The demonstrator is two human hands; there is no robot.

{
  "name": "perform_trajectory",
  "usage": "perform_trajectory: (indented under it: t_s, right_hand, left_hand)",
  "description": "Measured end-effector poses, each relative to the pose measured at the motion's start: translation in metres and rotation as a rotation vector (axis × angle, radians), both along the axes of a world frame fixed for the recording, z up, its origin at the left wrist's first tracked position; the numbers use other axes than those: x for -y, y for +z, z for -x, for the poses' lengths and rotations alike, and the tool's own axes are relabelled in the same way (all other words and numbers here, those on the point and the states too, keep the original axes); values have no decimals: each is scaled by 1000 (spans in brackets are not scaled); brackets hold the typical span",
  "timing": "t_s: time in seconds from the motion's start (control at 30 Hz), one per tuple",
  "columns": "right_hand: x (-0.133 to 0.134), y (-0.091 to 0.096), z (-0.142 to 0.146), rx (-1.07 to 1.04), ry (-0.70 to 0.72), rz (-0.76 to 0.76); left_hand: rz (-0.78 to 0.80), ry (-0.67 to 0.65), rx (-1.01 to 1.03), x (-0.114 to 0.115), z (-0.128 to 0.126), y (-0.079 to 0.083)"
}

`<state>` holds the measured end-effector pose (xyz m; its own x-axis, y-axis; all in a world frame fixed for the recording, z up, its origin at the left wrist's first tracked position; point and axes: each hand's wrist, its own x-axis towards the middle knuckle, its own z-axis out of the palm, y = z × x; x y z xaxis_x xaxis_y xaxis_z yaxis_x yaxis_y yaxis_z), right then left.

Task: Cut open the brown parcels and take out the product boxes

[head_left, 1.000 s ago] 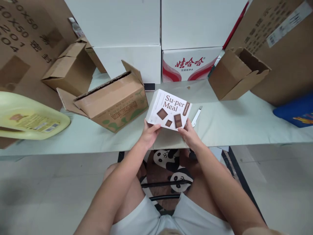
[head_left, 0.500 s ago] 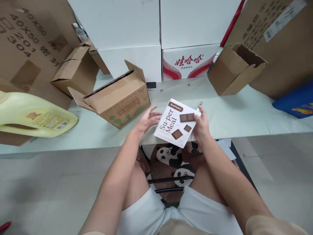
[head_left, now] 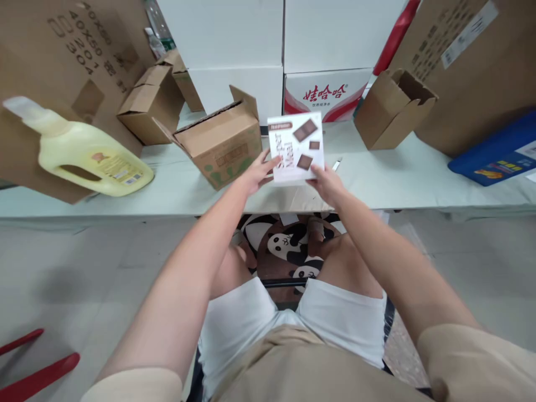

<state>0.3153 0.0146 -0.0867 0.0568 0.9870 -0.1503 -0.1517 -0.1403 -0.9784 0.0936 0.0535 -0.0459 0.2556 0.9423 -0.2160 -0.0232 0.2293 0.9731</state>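
Observation:
A flat white snack box printed "Su-per Meal" with chocolate pieces is held up over the table, front face toward me. My left hand grips its left edge, thumb on the front and fingers partly behind. At the lower right corner my right hand pinches it, thumb in front, other fingers hidden behind. An open cardboard carton with green print stands just left of my left hand. A slim, light-coloured object lies on the table beyond my right hand; its kind is unclear.
On the pale-covered table, a yellow detergent jug leans at left. Brown boxes stand behind it. White cartons form a wall at the back. An open brown box and a blue package sit at right.
The snack box has been lifted away from me and turned upright. My left hand has closed on its left edge. The slim object, earlier by my right hand, now lies on the table.

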Motion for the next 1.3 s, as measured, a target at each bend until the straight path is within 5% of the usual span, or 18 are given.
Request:
perform_trajectory:
  t_s: [0.2, 0.33, 0.5, 0.63, 0.77, 0.87, 1.0, 1.07, 1.3]
  right_hand:
    - [-80, 60, -18, 0, -79, -276]
    - [-82, 80, -27, 92, -52, -326]
    - [-31, 50, -65, 147, -246, -139]
    - [24, 21, -144, 282, -505, 93]
    - [62, 19, -219, 564, -672, 255]
    - [72, 21, -241, 859, -710, 230]
    - [66, 6, -233, 1326, -400, 199]
    - [58, -6, -226, 1409, -305, 190]
    - [9, -19, -225, 1433, -319, 129]
  left_hand:
    - [-290, 0, -245, -35, -20, 65]
    - [-367, 5, -301, -36, -34, 82]
    - [-375, -126, -560, -13, -29, 37]
    - [-416, -168, -881, 10, -3, -22]
    - [-444, -158, -1010, 26, 16, -63]
    - [-525, -135, -1088, 36, 18, -76]
    - [-617, -102, -1152, 43, 15, -82]
    - [-651, -88, -1177, 42, 14, -85]
    - [-784, -98, -1288, 39, 19, -90]
